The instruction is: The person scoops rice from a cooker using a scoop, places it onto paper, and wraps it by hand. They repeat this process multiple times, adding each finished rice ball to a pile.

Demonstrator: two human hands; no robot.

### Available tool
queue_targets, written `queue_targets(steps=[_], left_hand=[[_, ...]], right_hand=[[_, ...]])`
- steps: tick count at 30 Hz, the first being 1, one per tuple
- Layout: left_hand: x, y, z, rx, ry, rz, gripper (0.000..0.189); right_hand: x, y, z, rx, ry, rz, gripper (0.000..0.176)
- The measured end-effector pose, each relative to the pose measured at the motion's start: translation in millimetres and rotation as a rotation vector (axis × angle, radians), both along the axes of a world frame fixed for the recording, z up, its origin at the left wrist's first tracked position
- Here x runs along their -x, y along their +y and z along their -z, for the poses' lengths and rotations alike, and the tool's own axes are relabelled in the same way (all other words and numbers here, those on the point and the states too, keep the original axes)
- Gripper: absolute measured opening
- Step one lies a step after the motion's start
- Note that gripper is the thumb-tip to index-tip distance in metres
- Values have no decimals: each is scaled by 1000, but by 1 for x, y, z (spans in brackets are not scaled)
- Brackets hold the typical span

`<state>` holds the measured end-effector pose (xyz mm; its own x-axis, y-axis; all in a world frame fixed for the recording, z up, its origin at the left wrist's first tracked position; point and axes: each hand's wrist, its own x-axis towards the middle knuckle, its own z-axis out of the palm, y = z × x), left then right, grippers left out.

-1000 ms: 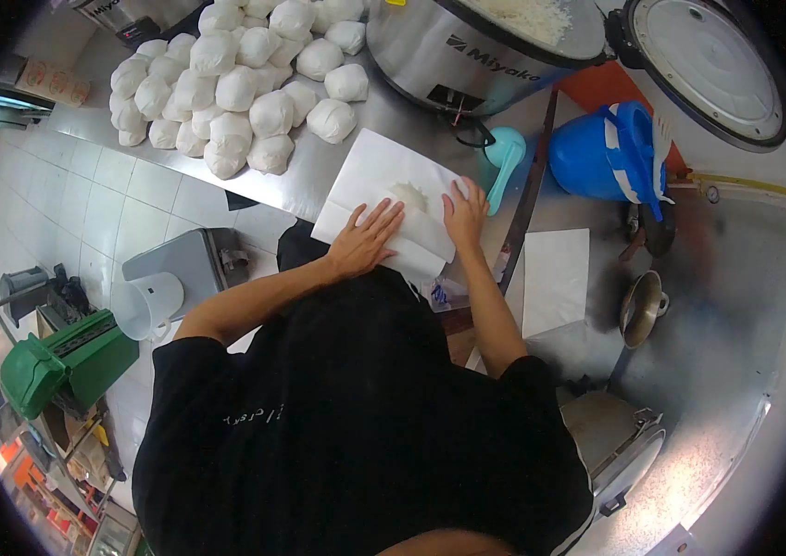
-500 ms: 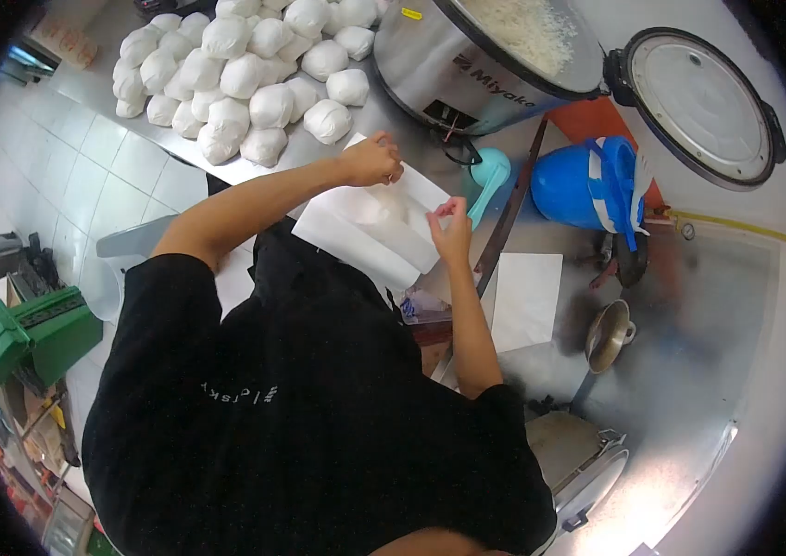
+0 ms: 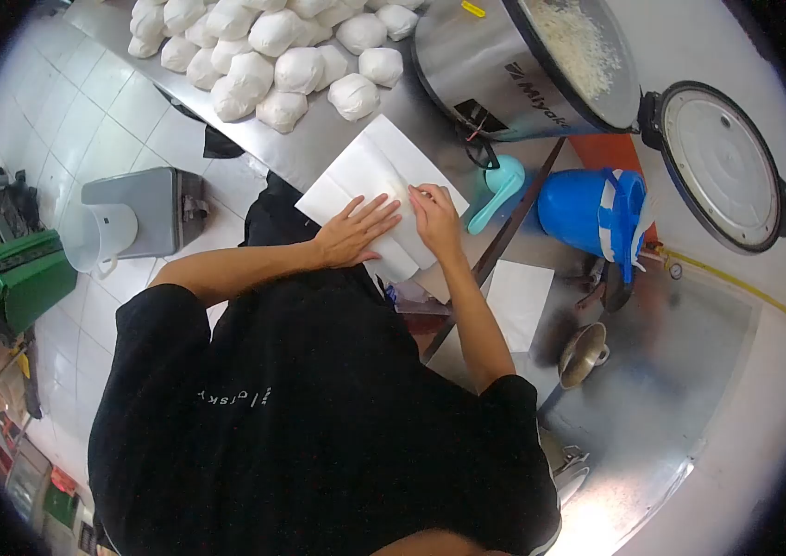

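As the L hand [image 3: 354,233], up at the far edge before, now lies flat w/ fingers spread on the folded white paper sheet [image 3: 341,178] at the silver metal bench [image 3: 287,154], the R hand [image 3: 436,221] half-curls over it, grip unclear.

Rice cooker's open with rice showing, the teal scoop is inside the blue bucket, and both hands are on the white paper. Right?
Not quite: the teal scoop isn't inside the blue bucket. The head view shows it on the metal table, between the white paper and the bucket. The rest holds: rice cooker open, rice showing, left hand and right hand on the paper.
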<state>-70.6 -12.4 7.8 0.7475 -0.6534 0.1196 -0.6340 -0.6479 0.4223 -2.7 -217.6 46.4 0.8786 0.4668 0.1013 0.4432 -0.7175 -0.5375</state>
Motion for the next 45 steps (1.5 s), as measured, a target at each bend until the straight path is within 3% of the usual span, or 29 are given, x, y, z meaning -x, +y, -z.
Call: queue_targets(steps=[3,8,11,17,18,21,24,27,30,33,36,39,42,45], left_hand=[[0,-6,6,9,-14,-44,85],[1,-11,21,32,-15,-58,81],[-2,-10,14,-8,52,-19,71],[-48,4,28,267,-67,-21,40],[-60,9,4,227,-271,11,27],[-105,20,1,76,-281,329,25],[-128,28,9,-49,-138,506,18],[-135,29,20,-27,-109,562,20],[-135,41,32,1,65,520,24],[-122,46,19,169,-3,551,30],[-125,46,23,116,11,589,30],[-134,46,20,71,113,606,23],[-148,39,11,7,219,577,17],[-158,19,4,-135,312,503,25]], right_hand=[[16,14,15,-37,-163,40,22],[39,37,20,-17,-221,129,24],[44,34,22,22,-217,109,32],[55,24,17,216,-159,69,47],[59,21,21,257,-147,81,49],[62,15,29,261,-110,106,42],[67,1,46,198,-34,148,31],[76,-6,56,68,-115,223,21],[89,-13,57,31,20,337,20],[101,5,37,-66,-137,418,22],[109,8,49,84,-233,423,23],[111,-4,62,64,-229,390,21],[101,-16,75,-56,-143,354,16],[77,-22,80,-81,216,507,14]])
